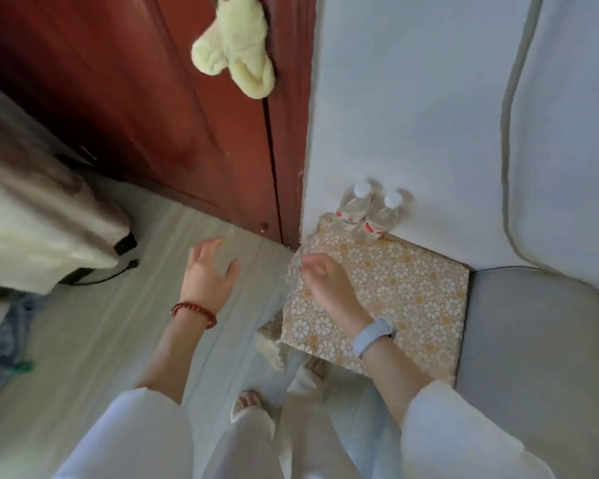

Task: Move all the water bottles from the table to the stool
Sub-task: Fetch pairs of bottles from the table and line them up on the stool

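Two clear water bottles with white caps and red labels stand side by side at the far edge of a flower-patterned stool top (412, 292), against the white wall: one bottle (354, 206) on the left, the other bottle (381, 217) on the right. My right hand (329, 288), with a pale blue wristband, hovers over the stool's near left part, fingers relaxed, holding nothing. My left hand (210, 271), with a red bead bracelet, is spread in the air over the floor, left of the stool, empty. The table is out of view.
A red-brown wooden door (159, 108) with a yellow plush thing (236, 53) hanging on it stands behind. A grey cushion seat (533, 340) lies right of the stool. A chair with cloth (38, 216) is at the left. My feet (249, 406) are on the pale floor.
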Action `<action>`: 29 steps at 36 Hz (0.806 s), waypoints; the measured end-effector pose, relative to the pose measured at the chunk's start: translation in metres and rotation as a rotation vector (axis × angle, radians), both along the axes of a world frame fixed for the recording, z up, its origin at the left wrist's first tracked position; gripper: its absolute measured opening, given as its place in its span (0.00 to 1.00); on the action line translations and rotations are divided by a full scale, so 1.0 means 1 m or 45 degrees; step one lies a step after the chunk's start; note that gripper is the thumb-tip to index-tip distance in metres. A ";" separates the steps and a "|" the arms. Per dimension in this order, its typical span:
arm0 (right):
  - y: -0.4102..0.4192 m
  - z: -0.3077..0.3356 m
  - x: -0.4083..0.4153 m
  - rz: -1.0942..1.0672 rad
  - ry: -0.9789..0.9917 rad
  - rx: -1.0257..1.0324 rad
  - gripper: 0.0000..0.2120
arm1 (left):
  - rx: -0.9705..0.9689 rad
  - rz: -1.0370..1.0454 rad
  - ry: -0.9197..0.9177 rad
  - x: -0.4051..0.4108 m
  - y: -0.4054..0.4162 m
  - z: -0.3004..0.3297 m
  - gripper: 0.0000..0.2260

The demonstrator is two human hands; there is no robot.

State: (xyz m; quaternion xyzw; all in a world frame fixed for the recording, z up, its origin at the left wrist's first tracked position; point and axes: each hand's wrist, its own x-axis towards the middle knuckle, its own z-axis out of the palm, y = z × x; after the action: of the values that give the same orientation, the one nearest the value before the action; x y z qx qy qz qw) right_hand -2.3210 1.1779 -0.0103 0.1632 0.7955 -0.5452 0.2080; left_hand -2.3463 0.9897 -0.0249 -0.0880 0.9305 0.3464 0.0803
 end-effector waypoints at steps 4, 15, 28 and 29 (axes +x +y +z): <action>-0.084 0.035 0.024 0.386 0.136 0.077 0.14 | -0.067 0.241 0.040 0.059 -0.082 0.043 0.20; -0.360 0.105 0.181 1.346 0.585 0.178 0.17 | -0.197 0.908 0.172 0.326 -0.307 0.114 0.19; -0.642 0.103 0.513 2.306 0.842 0.095 0.19 | -0.286 1.937 0.010 0.750 -0.463 0.124 0.18; -0.660 0.103 0.536 2.383 0.889 0.090 0.19 | -0.303 1.997 -0.013 0.773 -0.469 0.123 0.18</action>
State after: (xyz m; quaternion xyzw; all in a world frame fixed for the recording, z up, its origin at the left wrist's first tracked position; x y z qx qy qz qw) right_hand -1.7846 0.5180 0.0924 -0.6924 0.6360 -0.1552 0.3033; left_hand -1.5730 0.5210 0.0977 -0.7275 0.6274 0.1996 -0.1930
